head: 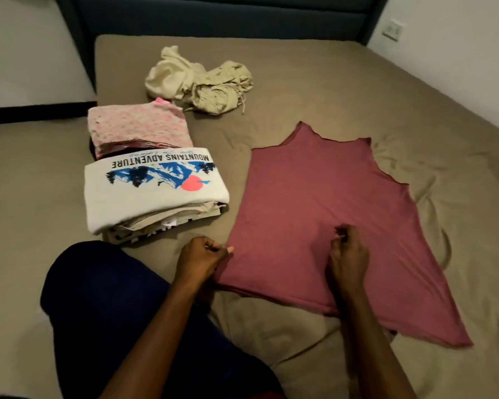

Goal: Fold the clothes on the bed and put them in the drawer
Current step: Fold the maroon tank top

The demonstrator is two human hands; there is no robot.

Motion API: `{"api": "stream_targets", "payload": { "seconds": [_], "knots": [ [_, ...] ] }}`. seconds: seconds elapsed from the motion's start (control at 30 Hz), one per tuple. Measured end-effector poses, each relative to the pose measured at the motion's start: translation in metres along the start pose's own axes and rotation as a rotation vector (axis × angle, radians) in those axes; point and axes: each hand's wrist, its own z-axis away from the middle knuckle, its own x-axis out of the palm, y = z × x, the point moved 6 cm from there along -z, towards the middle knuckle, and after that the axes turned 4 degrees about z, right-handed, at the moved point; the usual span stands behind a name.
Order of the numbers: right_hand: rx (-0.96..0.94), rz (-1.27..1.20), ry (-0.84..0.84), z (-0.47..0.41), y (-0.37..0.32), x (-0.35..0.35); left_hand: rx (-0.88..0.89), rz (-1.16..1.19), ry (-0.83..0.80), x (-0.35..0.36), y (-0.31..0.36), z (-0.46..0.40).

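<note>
folded stack (156, 191) beside pink top (323, 214) (flat), crumpled clothes (199, 80)

Tan-sheeted bed (343, 82) — on it a spread pink top (314, 203), folded stacks (153, 180), crumpled beige clothes (199, 82).

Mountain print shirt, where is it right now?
In the head view, the mountain print shirt tops the folded stack on the bed's left side, beside the pink top.

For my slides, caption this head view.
Both hands, left and right, pinch a pink top spread on the bed.
</note>
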Motion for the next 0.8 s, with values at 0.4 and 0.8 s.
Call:
{"api": "stream_targets", "payload": {
  "seconds": [0.4, 0.8],
  "knots": [
    [-0.246, 0.167, -0.321, -0.154, -0.191, 0.243, -0.05, -0.074, -0.034, -0.008, -0.005, -0.018],
    [-0.335, 0.45, -0.28, -0.195, -0.211, 0.272, 0.1, -0.166, -0.126, 0.002, 0.004, -0.01]
  ]
}}
